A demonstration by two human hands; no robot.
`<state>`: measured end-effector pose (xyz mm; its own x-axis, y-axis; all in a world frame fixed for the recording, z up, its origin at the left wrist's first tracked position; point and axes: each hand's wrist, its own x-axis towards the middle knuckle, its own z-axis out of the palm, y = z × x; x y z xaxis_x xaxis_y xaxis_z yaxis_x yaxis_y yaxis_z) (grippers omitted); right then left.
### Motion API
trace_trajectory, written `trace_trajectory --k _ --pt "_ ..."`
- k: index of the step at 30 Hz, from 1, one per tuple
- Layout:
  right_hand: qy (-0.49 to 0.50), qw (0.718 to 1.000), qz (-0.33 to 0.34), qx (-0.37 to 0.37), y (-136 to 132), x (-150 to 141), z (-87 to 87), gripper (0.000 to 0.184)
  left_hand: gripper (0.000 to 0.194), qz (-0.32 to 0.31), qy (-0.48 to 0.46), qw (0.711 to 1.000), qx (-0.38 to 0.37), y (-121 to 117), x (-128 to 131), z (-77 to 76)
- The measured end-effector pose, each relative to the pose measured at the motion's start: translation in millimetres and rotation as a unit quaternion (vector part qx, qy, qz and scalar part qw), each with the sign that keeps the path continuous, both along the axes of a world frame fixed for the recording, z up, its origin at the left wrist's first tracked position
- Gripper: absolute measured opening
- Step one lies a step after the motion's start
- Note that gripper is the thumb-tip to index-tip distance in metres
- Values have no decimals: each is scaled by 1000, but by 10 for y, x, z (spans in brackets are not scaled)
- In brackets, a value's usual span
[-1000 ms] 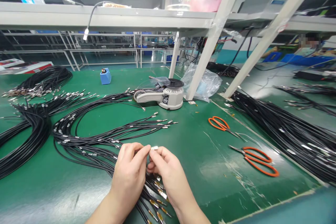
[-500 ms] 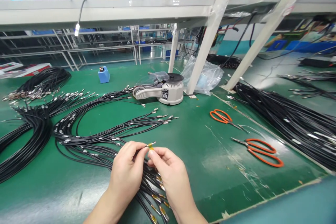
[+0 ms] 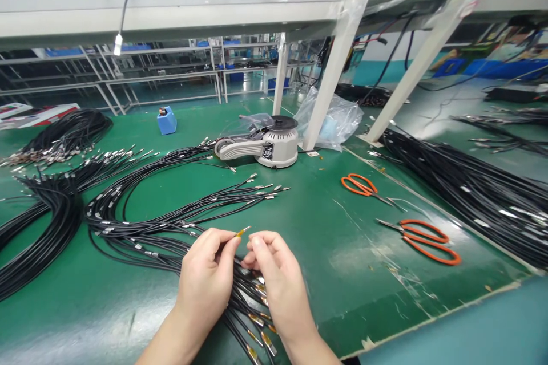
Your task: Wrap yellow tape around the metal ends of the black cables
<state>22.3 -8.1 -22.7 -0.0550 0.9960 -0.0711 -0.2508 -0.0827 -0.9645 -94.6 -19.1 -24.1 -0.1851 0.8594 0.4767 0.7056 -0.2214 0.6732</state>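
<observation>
Between the thumb and index finger of my left hand [image 3: 208, 271] is the end of a black cable, with its metal tip pointing up to the right. Amber tape [image 3: 240, 233] is wrapped around that cable end. Just to the right, my right hand [image 3: 274, 276] has its fingers curled and thumb drawn in, apart from the tip; nothing shows in it. Beneath both hands lie several black cables [image 3: 235, 319], many ends carrying amber tape and metal connectors [image 3: 268, 342]. More cables [image 3: 158, 228] curve away to the left.
A round tape dispenser [image 3: 278, 145] stands behind the hands. Two orange-handled scissors [image 3: 359, 185] lie at right. A small blue holder [image 3: 166, 121] sits farther back. Cable bundles lie on the left and beyond the bench divider. Slanted white posts [image 3: 338, 63] support an overhead shelf [image 3: 171, 14].
My right fingers have come off the taped cable end, leaving a small gap. The tape that stuck out now lies around the cable. My left hand keeps its pinch; the view has shifted slightly.
</observation>
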Motion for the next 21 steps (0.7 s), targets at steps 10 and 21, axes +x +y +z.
trace_trajectory --k 10,21 --pt "-20 999 35 -1 96 -118 5 25 15 -10 64 997 42 -9 17 -10" --pt "-49 998 14 28 34 -70 -60 19 18 6 -111 987 -114 4 -2 75"
